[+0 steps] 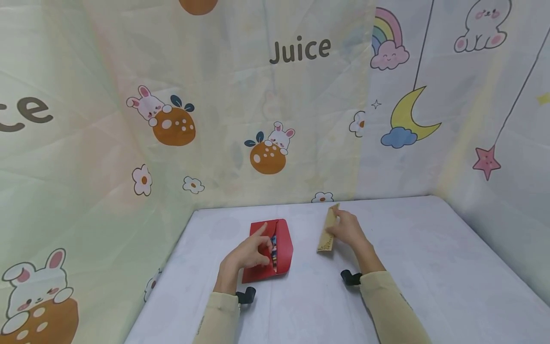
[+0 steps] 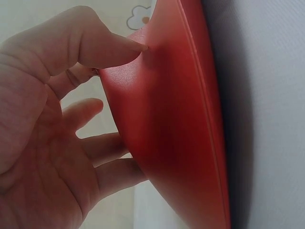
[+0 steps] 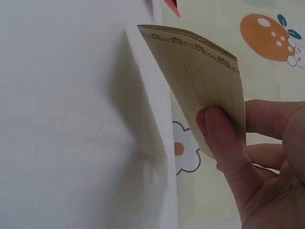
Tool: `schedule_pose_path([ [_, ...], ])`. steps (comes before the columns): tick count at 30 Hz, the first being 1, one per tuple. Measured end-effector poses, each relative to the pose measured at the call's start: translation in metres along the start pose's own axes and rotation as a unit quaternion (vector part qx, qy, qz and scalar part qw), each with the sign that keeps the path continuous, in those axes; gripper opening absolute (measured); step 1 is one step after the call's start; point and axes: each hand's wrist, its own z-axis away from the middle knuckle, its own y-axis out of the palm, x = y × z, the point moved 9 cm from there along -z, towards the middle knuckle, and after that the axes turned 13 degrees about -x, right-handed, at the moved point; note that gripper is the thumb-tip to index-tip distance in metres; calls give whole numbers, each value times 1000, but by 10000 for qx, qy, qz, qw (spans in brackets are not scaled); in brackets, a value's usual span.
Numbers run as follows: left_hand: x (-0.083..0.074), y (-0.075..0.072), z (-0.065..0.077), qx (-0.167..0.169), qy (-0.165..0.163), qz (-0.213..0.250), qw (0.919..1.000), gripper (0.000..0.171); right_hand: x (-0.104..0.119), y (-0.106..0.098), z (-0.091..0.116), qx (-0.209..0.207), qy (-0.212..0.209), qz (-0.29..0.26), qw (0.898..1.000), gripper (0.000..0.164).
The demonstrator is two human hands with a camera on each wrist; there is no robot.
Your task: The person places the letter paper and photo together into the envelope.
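Observation:
A red envelope (image 1: pixel 284 251) lies on the table left of centre, its flap side to the right. Along its mouth shows a strip of multicoloured pattern (image 1: pixel 274 253). My left hand (image 1: pixel 248 252) grips the envelope's edge; in the left wrist view the thumb presses the red face (image 2: pixel 167 114) and the other fingers reach behind the bowed edge. To the right, my right hand (image 1: pixel 347 229) pinches a folded sheet of tan letter paper (image 1: pixel 327 234) between thumb and fingers. Dashed lines and an ornamental border run across the paper (image 3: pixel 195 62), which is tilted above the table.
The white-covered table (image 1: pixel 301 306) reaches back to a cartoon-printed curtain (image 1: pixel 223 157), which also stands along the left and right sides. A black wrist camera (image 1: pixel 246 295) sits on the left wrist and another black camera (image 1: pixel 351 277) on the right.

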Motion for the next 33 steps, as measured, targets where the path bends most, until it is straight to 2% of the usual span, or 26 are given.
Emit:
schedule_pose_path([
  [5, 1, 0, 1, -11, -32, -30, 10000, 27, 4, 6, 3, 120, 146, -364, 9992, 83],
  [11, 2, 1, 2, -9, -80, -26, 10000, 30, 13, 16, 5, 101, 97, -723, 9973, 89],
  [16, 2, 0, 2, -4, -61, -27, 10000, 30, 20, 25, 9, 219, 280, -1021, 9941, 92],
  [24, 2, 0, 1, -6, -58, -48, 10000, 30, 26, 29, 13, 278, 297, -910, 9950, 93],
  [33, 2, 0, 0, 0, -16, -103, 9999, 29, 34, 32, 13, 388, 101, -1136, 9927, 96],
])
